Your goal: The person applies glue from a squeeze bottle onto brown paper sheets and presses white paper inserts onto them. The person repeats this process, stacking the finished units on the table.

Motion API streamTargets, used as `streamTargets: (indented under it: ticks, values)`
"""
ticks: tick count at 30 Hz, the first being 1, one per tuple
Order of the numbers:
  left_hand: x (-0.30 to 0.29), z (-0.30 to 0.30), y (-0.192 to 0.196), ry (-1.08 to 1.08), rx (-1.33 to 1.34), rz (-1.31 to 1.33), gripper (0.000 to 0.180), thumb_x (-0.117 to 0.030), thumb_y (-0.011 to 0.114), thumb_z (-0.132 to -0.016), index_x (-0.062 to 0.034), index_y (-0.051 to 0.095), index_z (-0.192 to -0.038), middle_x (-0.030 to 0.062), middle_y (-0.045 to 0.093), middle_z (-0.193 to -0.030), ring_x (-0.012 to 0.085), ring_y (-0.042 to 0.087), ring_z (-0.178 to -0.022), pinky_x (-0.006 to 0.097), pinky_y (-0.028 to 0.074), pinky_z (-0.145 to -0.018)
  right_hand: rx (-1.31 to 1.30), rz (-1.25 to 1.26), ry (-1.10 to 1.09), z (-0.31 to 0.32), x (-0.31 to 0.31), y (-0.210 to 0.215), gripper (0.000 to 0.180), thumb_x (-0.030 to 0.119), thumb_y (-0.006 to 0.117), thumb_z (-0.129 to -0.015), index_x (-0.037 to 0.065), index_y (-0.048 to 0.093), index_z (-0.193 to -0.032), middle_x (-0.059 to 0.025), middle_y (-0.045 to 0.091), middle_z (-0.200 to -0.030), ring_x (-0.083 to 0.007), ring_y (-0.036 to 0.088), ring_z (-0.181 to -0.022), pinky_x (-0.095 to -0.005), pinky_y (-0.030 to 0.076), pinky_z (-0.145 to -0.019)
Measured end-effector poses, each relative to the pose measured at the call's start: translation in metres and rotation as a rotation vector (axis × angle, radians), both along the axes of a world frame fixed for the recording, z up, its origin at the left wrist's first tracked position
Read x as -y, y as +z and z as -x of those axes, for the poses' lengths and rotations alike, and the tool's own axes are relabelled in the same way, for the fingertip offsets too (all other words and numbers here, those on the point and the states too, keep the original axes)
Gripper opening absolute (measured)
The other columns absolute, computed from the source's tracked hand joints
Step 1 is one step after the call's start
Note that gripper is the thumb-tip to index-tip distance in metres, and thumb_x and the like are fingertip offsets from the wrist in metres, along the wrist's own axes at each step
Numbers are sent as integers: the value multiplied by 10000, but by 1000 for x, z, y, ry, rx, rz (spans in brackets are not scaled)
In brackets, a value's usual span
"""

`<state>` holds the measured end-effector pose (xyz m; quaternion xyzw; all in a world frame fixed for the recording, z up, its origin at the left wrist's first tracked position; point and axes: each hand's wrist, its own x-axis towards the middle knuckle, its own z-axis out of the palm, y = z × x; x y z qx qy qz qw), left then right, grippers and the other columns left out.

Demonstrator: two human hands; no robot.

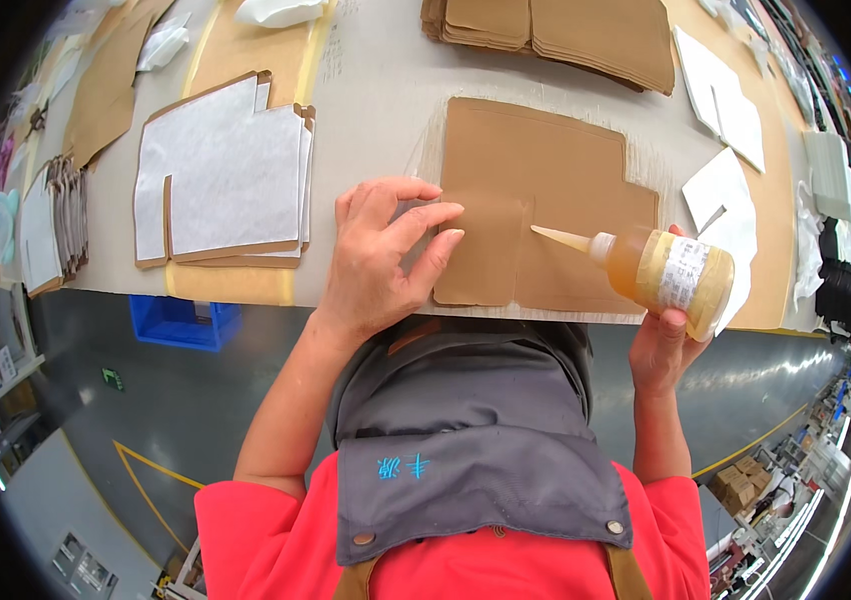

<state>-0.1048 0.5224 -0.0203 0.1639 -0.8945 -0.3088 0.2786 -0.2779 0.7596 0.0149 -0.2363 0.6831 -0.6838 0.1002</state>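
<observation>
So the big thing here is the table (376,110), with a brown piece (556,170) lying flat near the front edge, right in front of the person. A bit smaller, off to the left, there's a stack of white-faced pieces (226,165). The left hand (366,245) is half curled, thumb apart from the fingers, fingertips at the brown piece's left edge; it's not gripping anything I can make out. The right hand (671,350) is wrapped around a bottle (666,280) tipped on its side, its skinny nozzle (561,238) aimed at the middle crease. Can't tell if it's touching. Looks like the gluing step to me, and I'd guess the next move calls for a gentle squeeze and a steady piece.
</observation>
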Motion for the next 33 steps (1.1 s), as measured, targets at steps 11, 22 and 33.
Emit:
streamTargets:
  ticks: [11,22,33]
  values:
    - [-2,0,-2,9,-11,32,172,-149,752,-822,-117,733,-990,34,624,-1055,221,576,-1021,362,389,-926,14,-32,-6,-20,-31,-4,1052,586,835,-710,92,265,-1444,-274,503,-1380,-369,499,-1296,-504,400,-1095]
    - [-1,0,2,19,18,59,187,-123,745,-816,-124,746,-1004,30,649,-1082,206,597,-1017,346,405,-940,-392,-17,267,-19,-62,-16,1107,589,862,-669,81,226,-1418,-278,489,-1349,-380,533,-1234,-594,467,-1016]
    - [0,0,1,28,-8,3,179,-133,750,-820,-128,742,-999,30,639,-1069,211,596,-1024,352,409,-929,278,156,-3,10,-7,9,741,568,529,-968,88,337,-1500,-136,485,-1464,-249,578,-1242,-410,583,-915]
